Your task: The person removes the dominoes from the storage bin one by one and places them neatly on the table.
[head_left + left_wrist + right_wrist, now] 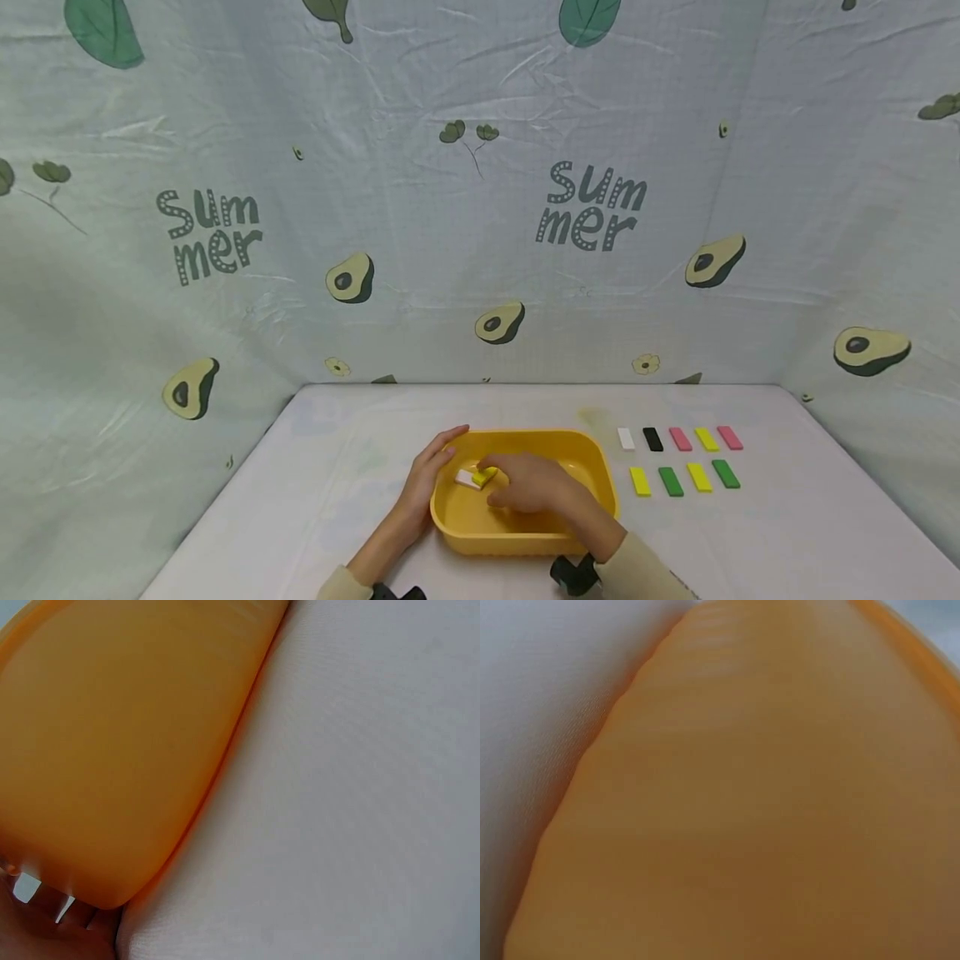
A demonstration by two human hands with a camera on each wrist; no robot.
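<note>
Yellow tub (592, 467): rounded rectangular plastic basin, standing on the white table (787, 533) near the front edge, a little left of centre. Its outer wall fills most of both wrist views (112, 750) (780, 810), blurred by closeness.

Left hand (429, 479): laid against the tub's left outer wall, fingers curled up over the far-left corner of the rim, gripping it. In the left wrist view only a sliver of skin shows at the lower left corner, under the tub's wall.

Right hand (528, 483): reaching over the near rim into the tub, the forearm crossing the rim and hiding part of the tub floor. Its fingertips pinch a small yellow block (485, 476) inside the left half of the tub.

White block (467, 478): lies just beside the yellow block, touching or nearly touching it; whether the fingers also hold it I cannot tell.

Loose blocks, on the table right of the tub, in two rows, apart from one another:
- Far row, left to right: white tile (626, 438), black tile (653, 439), pink tile (680, 438), yellow tile (707, 438), second pink tile (730, 437).
- Near row, left to right: yellow bar (640, 481), green bar (671, 482), second yellow bar (699, 477), second green bar (725, 473).

Backdrop (480, 208): pale cloth printed with avocados, leaves and the word "Summer", hung behind and along both sides of the table.

Sleeves: light-coloured cuffs at the bottom edge, each with a dark wrist-worn device (573, 573).
</note>
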